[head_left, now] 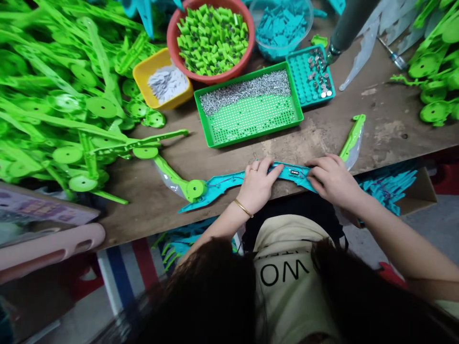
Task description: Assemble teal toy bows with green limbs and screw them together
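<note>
A toy bow (224,183) lies across the front of the workbench, its blue middle piece open side up with a thin wire along it. At its left end is a green limb (174,175) with a round disc and a clear plastic piece; another green limb (353,138) rises at the right. My left hand (255,187), wearing a bracelet, grips the middle piece with bent fingers. My right hand (333,179) pinches the bow farther right, hiding its joint with the right limb. Between the hands sits a small silver part (295,173).
A green tray of screws (251,136) stands ahead, beside a teal tray of small metal discs (304,95). Behind are a red bowl (172,45), a yellow box (141,76) and a clear tub (283,52). Green parts (68,124) pile up left; a dark power driver (349,28) hangs overhead.
</note>
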Tool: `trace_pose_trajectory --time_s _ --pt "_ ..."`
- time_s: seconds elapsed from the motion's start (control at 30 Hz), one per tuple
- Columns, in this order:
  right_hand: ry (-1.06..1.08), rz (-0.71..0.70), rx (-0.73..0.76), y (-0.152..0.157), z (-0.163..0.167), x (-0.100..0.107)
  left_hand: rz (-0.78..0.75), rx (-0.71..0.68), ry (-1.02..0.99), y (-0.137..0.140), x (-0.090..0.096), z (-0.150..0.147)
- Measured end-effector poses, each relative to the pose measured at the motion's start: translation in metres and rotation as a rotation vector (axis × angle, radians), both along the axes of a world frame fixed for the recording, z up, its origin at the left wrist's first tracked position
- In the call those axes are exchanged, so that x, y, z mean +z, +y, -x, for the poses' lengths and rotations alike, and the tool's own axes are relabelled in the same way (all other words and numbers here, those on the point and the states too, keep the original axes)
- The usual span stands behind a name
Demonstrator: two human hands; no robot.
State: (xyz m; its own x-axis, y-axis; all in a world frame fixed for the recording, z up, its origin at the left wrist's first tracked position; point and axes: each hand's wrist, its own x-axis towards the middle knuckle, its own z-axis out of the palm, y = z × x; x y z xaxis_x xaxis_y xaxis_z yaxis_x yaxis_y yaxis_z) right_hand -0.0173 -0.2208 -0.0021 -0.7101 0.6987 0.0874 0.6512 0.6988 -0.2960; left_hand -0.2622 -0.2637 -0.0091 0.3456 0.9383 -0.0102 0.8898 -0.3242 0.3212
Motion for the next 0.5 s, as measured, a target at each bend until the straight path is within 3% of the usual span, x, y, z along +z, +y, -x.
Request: trace_pose_trajectory --time_s 0.13,0.23,0.37,0.5 --pt "0.004 0.030 0.027 0.016 -0.007 0.006 0.000 0.037 -0.210 0.000 0.010 0.004" --pt "0.072 0.034 -0.003 0.019 -0.002 0.013 -0.111 0.125 -0.347 -0.007 0.018 0.016" --pt "0.106 -0.003 0.054 0.016 0.021 0.014 -0.271 0.275 -0.308 -0.024 0.017 0.029" --pt "0.066 -0.018 0.124 0.013 0.046 0.009 -0.314 0.359 -0.231 -0.042 0.008 0.039"
